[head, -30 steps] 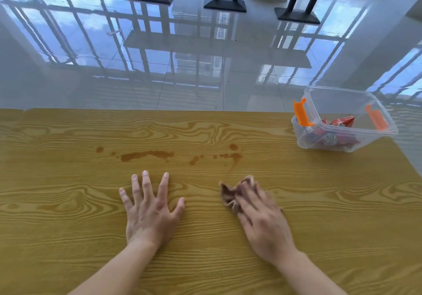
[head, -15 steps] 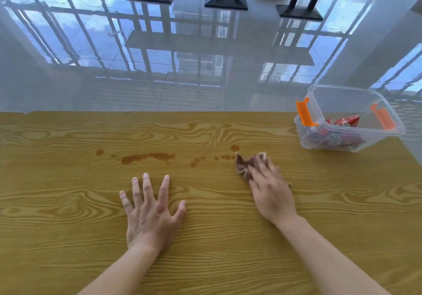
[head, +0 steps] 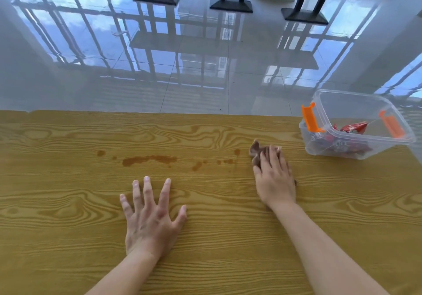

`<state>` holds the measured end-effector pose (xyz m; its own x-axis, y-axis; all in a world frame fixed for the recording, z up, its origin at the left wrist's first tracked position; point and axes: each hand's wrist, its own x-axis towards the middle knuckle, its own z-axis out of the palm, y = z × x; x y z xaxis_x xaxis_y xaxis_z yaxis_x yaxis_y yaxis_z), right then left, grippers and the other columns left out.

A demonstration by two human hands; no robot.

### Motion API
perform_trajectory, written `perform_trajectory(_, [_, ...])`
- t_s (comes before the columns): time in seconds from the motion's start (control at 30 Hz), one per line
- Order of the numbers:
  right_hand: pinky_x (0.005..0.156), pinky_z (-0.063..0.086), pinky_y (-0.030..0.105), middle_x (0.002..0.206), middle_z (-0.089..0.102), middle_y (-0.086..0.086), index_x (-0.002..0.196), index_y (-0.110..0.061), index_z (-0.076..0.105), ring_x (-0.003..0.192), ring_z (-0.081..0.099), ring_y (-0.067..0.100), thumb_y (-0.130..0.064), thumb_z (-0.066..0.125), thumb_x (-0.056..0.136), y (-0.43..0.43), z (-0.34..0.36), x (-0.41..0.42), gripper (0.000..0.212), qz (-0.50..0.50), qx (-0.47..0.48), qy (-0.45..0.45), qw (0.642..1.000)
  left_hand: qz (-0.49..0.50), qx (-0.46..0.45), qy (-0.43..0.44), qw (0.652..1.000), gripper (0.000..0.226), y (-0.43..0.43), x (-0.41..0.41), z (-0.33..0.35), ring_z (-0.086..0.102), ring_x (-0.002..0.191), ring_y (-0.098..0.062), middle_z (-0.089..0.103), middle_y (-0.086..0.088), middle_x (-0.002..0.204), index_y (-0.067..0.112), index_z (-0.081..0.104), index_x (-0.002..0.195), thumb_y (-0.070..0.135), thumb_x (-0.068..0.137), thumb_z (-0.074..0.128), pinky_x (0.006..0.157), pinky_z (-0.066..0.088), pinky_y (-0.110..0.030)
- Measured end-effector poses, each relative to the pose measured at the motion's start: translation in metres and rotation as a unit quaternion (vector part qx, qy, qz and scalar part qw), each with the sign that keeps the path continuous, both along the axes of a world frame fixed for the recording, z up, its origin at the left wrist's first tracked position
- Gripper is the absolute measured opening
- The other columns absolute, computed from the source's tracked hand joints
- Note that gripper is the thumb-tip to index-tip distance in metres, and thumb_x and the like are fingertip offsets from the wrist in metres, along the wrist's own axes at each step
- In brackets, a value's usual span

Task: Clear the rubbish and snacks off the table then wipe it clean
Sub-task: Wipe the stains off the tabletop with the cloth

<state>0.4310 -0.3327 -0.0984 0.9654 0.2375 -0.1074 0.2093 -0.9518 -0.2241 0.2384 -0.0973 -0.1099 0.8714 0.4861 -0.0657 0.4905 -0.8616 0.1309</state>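
Right hand [head: 275,181] lies palm-down on a crumpled brown cloth [head: 257,152]; its fingers [head: 271,157] are flat and close together, pressing the cloth into the table [head: 68,237], not pinching it. Cloth bunches out past the fingertips on the far side, and a sliver shows at the wrist-side edge.

Left hand [head: 149,219] is flat on bare wood, fingers spread wide, holding nothing. Looks like a brace.

The relation that matters: the brown spill [head: 149,160] lies to the left of the cloth hand. Its long axis runs left-right across the table, roughly parallel to the far edge. Nearest drops [head: 228,161] sit just beside the cloth's left edge, one dot [head: 237,151] almost touching. The big streak is further left, just beyond the left hand's fingertips. So the left hand is nearer the main streak, but the right has the cloth.

My read: the next stroke is a sideways sweep leftward along the streak, right hand only. The risk is smearing rather than lifting; the cloth is small and wadded.

Clear plastic tub [head: 356,125] with orange clips sits at the far right corner, well apart from the spill, red snack packets [head: 352,127] inside. No loose rubbish visible on the table, so clearing seems done and wiping is the open step.
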Motion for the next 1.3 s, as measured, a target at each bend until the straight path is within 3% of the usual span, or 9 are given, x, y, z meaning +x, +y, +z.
perform_trajectory(0.07, [0.123, -0.004, 0.048, 0.164, -0.018, -0.008, 0.158, -0.020, 0.005, 0.149, -0.021, 0.020, -0.046, 0.022, 0.104, 0.023, 0.002, 0.033, 0.062, -0.016, -0.006, 0.017, 1.000, 0.001, 0.002, 0.001, 1.000, 0.081, 0.001, 0.001, 0.001, -0.008, 0.149, -0.034, 0.007, -0.017, 0.162, 0.036, 0.015, 0.153, 0.077, 0.084, 0.021, 0.117, -0.003, -0.062])
perform_trajectory(0.17, [0.123, -0.002, 0.049, 0.164, -0.017, -0.009, 0.156, -0.036, -0.005, 0.149, -0.022, 0.020, -0.043, 0.020, 0.105, 0.028, 0.004, 0.013, 0.057, 0.088, -0.012, 0.012, 0.996, 0.000, 0.003, 0.009, 1.000, 0.081, 0.001, 0.000, 0.000, -0.008, 0.149, -0.035, 0.006, -0.016, 0.162, 0.036, 0.015, 0.153, 0.077, 0.084, 0.021, 0.116, -0.003, -0.062])
perform_trajectory(0.27, [0.123, 0.000, 0.044, 0.163, -0.009, -0.016, 0.154, -0.047, 0.005, 0.150, -0.018, 0.015, -0.040, 0.021, 0.106, 0.001, 0.004, -0.044, 0.051, 0.167, 0.012, -0.034, 0.985, -0.001, 0.004, 0.003, 1.000, 0.081, 0.001, 0.000, -0.001, -0.002, 0.149, -0.036, 0.012, -0.018, 0.160, 0.034, 0.021, 0.152, 0.076, 0.084, 0.025, 0.116, 0.001, -0.064])
perform_trajectory(0.5, [0.123, 0.000, 0.047, 0.166, -0.003, -0.011, 0.157, -0.033, 0.013, 0.151, -0.013, 0.018, -0.042, 0.018, 0.105, 0.032, 0.004, 0.046, 0.053, 0.032, 0.006, 0.015, 0.999, 0.001, 0.010, 0.002, 1.000, 0.080, 0.002, 0.001, -0.002, 0.000, 0.149, -0.036, 0.015, -0.018, 0.160, 0.034, 0.024, 0.152, 0.076, 0.084, 0.026, 0.116, 0.003, -0.064])
perform_trajectory(0.73, [0.123, -0.006, 0.045, 0.162, -0.020, -0.015, 0.154, -0.042, 0.002, 0.145, -0.031, 0.011, -0.059, 0.017, 0.100, 0.008, 0.010, -0.046, 0.058, 0.187, -0.021, 0.004, 0.982, -0.003, 0.012, 0.006, 1.000, 0.080, 0.002, 0.001, -0.001, 0.003, 0.148, -0.038, 0.016, -0.019, 0.159, 0.033, 0.025, 0.151, 0.075, 0.083, 0.026, 0.116, 0.003, -0.064])
perform_trajectory(0.83, [0.123, -0.003, 0.046, 0.163, -0.014, -0.016, 0.155, -0.042, 0.010, 0.147, -0.026, 0.011, -0.057, 0.017, 0.101, 0.018, 0.006, -0.023, 0.057, 0.147, -0.017, 0.013, 0.989, -0.002, 0.016, 0.010, 1.000, 0.080, 0.002, 0.000, -0.002, 0.001, 0.149, -0.037, 0.015, -0.019, 0.160, 0.033, 0.024, 0.152, 0.076, 0.084, 0.025, 0.116, 0.003, -0.064])
perform_trajectory(0.97, [0.122, -0.010, 0.043, 0.164, -0.012, -0.013, 0.155, -0.040, 0.009, 0.148, -0.025, 0.016, -0.054, 0.015, 0.102, 0.049, 0.008, 0.015, 0.056, 0.087, 0.004, 0.032, 0.996, 0.000, 0.010, 0.008, 1.000, 0.080, 0.002, 0.001, -0.002, -0.001, 0.149, -0.036, 0.014, -0.018, 0.160, 0.034, 0.022, 0.152, 0.076, 0.084, 0.023, 0.116, 0.000, -0.063])
perform_trajectory(1.2, [0.124, 0.003, 0.044, 0.165, -0.008, -0.009, 0.156, -0.031, 0.015, 0.150, -0.021, 0.014, -0.049, 0.020, 0.102, -0.005, 0.004, -0.065, 0.057, 0.182, -0.018, -0.020, 0.983, -0.006, 0.013, 0.006, 1.000, 0.079, 0.002, 0.001, -0.001, 0.004, 0.148, -0.038, 0.017, -0.020, 0.159, 0.032, 0.025, 0.152, 0.074, 0.085, 0.027, 0.116, 0.003, -0.065])
perform_trajectory(1.3, [0.123, -0.006, 0.044, 0.164, -0.014, -0.007, 0.158, -0.029, 0.010, 0.148, -0.025, 0.016, -0.052, 0.013, 0.101, 0.019, 0.005, -0.014, 0.061, 0.077, -0.022, 0.008, 0.997, -0.004, 0.014, 0.006, 1.000, 0.079, 0.002, 0.001, -0.002, 0.002, 0.149, -0.038, 0.016, -0.020, 0.159, 0.032, 0.023, 0.152, 0.074, 0.085, 0.026, 0.116, 0.003, -0.065])
